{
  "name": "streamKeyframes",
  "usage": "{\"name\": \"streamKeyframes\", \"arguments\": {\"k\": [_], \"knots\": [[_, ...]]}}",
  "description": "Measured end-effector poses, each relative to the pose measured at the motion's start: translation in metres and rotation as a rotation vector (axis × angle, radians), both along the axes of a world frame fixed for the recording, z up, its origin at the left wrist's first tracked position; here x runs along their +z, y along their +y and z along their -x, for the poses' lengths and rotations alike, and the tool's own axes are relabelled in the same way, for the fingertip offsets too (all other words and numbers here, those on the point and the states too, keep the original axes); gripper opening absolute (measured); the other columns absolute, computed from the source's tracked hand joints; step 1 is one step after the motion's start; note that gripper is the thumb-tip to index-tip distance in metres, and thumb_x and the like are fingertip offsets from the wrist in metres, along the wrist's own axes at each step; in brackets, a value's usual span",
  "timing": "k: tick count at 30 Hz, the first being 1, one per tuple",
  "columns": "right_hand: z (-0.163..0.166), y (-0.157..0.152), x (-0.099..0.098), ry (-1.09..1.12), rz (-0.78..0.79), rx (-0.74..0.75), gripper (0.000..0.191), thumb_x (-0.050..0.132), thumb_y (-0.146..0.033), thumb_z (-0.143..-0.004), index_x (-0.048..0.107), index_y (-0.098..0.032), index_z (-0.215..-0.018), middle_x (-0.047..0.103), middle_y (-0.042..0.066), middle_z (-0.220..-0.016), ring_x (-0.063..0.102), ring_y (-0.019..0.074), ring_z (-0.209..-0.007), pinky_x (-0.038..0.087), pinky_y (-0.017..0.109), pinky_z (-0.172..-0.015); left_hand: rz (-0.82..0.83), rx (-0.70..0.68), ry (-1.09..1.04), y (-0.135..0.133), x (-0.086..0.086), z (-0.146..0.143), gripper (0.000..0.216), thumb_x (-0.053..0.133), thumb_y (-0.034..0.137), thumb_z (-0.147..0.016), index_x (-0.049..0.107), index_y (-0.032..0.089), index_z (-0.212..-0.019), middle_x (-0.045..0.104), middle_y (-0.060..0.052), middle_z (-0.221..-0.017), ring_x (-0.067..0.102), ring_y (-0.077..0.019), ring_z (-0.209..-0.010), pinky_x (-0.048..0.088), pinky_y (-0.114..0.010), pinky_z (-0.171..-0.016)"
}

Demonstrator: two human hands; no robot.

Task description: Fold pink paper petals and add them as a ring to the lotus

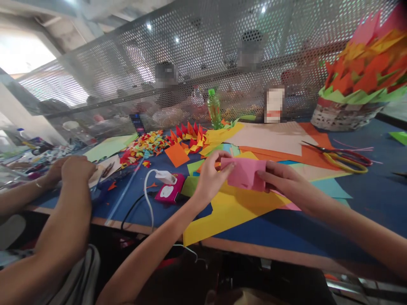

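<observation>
A folded piece of pink paper (244, 174) is stretched between my two hands above the table. My left hand (213, 176) pinches its left edge, thumb in front. On the right edge, my right hand (280, 176) grips it with thumb and fingers. Below the pink paper lies a large yellow sheet (235, 216), with light blue paper (332, 186) to its right. Behind are an orange sheet (318, 159) and a pale sheet (270, 136). Scissors with red and yellow handles (346, 161) rest on the sheets to the right.
A magenta box (171, 189) with a white plug and cables sits left. Beyond are an orange square (177, 155), folded paper pieces (148, 146) and a green-capped bottle (214, 109). A paper-decorated basket (343, 112) stands right. Another person's hands (76, 167) work at left. A perforated screen (197, 46) rises behind.
</observation>
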State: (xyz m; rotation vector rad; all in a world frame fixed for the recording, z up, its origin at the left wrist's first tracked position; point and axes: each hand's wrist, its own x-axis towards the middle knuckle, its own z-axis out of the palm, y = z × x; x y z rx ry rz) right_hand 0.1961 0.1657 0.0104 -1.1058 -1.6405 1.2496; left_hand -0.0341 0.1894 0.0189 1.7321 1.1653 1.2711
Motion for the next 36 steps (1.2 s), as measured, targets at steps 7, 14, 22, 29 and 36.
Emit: {"name": "streamKeyframes", "arguments": {"k": [7,14,22,29,36], "knots": [[0.006,0.001,0.005,0.031,-0.03,0.029,0.025,0.067,-0.046,-0.094,0.066,-0.021,-0.091,0.066,0.003,-0.08,0.057,0.0158,-0.07,0.047,0.03,-0.061,0.118,-0.118,-0.065,-0.002,-0.013,-0.009,0.033,0.073,0.034,-0.097,0.043,0.024,-0.11,0.069,-0.005,-0.107,0.07,-0.0176,-0.092,0.061,-0.03,-0.078],[0.008,-0.002,-0.004,0.093,0.027,-0.011,0.045,0.058,-0.066,-0.098,0.059,-0.022,-0.084,0.065,0.005,-0.084,0.064,0.0184,-0.075,0.059,0.034,-0.071,0.028,-0.057,0.017,-0.007,-0.015,-0.018,0.03,0.064,0.025,-0.103,0.048,0.027,-0.129,0.069,-0.007,-0.12,0.069,-0.0221,-0.112,0.057,-0.041,-0.102],[0.006,0.008,-0.02,-0.023,-0.091,-0.082,0.054,0.071,-0.072,-0.089,0.055,-0.024,-0.072,0.056,0.0,-0.068,0.054,0.0163,-0.064,0.043,0.031,-0.058,-0.039,-0.007,0.092,-0.012,-0.009,-0.02,0.019,0.065,0.02,-0.1,0.057,0.024,-0.117,0.067,-0.008,-0.126,0.062,-0.0237,-0.125,0.05,-0.041,-0.114],[0.012,0.002,-0.013,-0.009,-0.139,-0.097,0.049,0.064,-0.069,-0.096,0.055,-0.024,-0.077,0.056,0.001,-0.073,0.055,0.0166,-0.068,0.051,0.032,-0.061,-0.043,0.007,0.057,-0.018,-0.014,-0.023,0.036,0.059,0.023,-0.105,0.043,0.027,-0.137,0.06,-0.01,-0.138,0.066,-0.0221,-0.118,0.058,-0.04,-0.104],[0.028,-0.003,-0.015,0.085,-0.121,-0.135,0.051,0.057,-0.073,-0.097,0.047,-0.026,-0.082,0.05,-0.001,-0.079,0.057,0.0163,-0.072,0.067,0.038,-0.071,-0.155,0.061,0.162,-0.021,-0.014,-0.025,0.023,0.055,0.023,-0.107,0.048,0.026,-0.129,0.062,-0.011,-0.136,0.06,-0.0258,-0.133,0.048,-0.048,-0.117]]}}
